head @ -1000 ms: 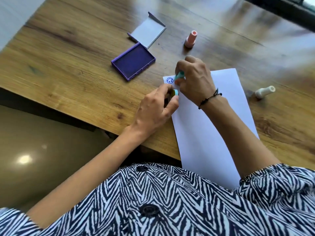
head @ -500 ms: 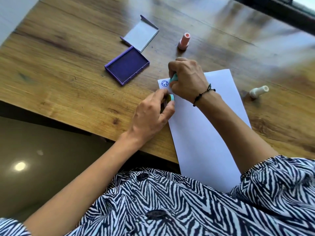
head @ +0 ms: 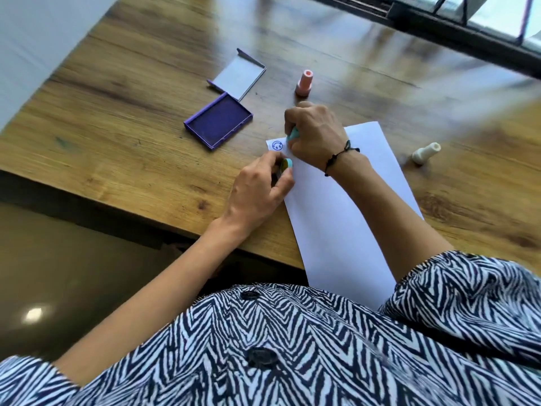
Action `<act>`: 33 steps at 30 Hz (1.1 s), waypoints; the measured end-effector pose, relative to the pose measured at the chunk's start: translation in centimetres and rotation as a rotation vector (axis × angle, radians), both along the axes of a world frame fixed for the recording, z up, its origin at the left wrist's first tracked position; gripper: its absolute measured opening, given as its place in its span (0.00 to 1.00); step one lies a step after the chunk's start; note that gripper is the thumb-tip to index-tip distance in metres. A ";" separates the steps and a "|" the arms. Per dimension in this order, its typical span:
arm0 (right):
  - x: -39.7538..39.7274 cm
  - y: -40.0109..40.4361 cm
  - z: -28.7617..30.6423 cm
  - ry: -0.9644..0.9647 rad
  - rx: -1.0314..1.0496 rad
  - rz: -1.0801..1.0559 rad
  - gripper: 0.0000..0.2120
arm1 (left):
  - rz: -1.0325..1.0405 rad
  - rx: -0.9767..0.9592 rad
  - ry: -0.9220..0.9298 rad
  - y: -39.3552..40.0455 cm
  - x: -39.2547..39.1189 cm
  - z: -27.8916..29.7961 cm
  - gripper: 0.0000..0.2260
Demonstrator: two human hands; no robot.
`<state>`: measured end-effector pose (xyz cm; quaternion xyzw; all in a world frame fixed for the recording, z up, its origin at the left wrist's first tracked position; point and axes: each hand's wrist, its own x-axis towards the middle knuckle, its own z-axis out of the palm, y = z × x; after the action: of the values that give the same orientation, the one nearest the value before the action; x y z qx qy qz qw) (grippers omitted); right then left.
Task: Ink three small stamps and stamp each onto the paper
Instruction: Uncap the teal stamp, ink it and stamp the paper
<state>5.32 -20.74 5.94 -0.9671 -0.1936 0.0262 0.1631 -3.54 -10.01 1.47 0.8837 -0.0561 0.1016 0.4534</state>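
A white paper (head: 345, 218) lies on the wooden table (head: 123, 148), with one blue round face print (head: 277, 145) at its far left corner. My right hand (head: 316, 133) is closed around a teal stamp (head: 292, 133), held upright on the paper just right of the print. My left hand (head: 260, 191) pinches a small teal cap (head: 286, 164) at the paper's left edge. A pink stamp (head: 304, 83) stands behind my right hand. A cream stamp (head: 426, 153) lies tilted to the right of the paper. The open purple ink pad (head: 219, 121) sits to the left.
The ink pad's grey lid (head: 238, 75) lies open behind the pad. The table's near edge (head: 117, 197) runs under my left forearm, with floor below. A dark window frame (head: 439, 33) crosses the far right.
Both hands stay where they were on the paper's corner; the teal stamp remains beside the print. Only the camera view has shifted slightly.
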 end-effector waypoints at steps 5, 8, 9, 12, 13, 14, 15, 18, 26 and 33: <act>-0.1 -2.4 3.3 -0.076 0.322 -0.201 0.07 | 0.026 0.002 -0.009 -0.2 -0.1 0.1 0.12; -0.5 -4.1 4.0 -0.009 0.395 -0.279 0.07 | 0.028 -0.004 0.001 -0.2 -0.2 0.1 0.12; -0.8 -4.5 3.8 0.049 0.431 -0.295 0.07 | 0.025 -0.006 0.005 -0.2 -0.2 0.2 0.12; -1.9 -4.8 2.7 0.216 0.601 -0.357 0.06 | 0.016 -0.033 0.026 0.0 -0.2 0.4 0.11; -2.4 -4.7 2.3 0.275 0.689 -0.373 0.07 | 0.012 -0.055 0.033 0.1 -0.2 0.5 0.11; -3.0 -4.6 1.9 0.347 0.800 -0.379 0.09 | 0.007 -0.090 0.043 0.2 -0.2 0.6 0.11; -3.5 -4.5 1.6 0.424 0.916 -0.379 0.10 | 0.010 -0.142 0.060 0.3 -0.2 0.8 0.11; -5.1 -4.3 0.9 0.580 1.146 -0.343 0.11 | 0.061 -0.365 0.143 0.2 -0.4 1.3 0.11; -6.9 -4.2 0.7 0.467 1.092 -0.291 0.11 | -0.002 -0.629 0.221 -1.0 -0.7 1.5 0.09; -7.8 -4.2 0.0 0.413 1.040 -0.317 0.08 | -0.026 -0.667 0.266 -1.5 -1.0 1.2 0.06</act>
<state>-2.53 -24.90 5.91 -0.7517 0.0020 0.0912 0.6532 -4.49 -11.47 2.67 0.6917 0.0283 -0.0073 0.7216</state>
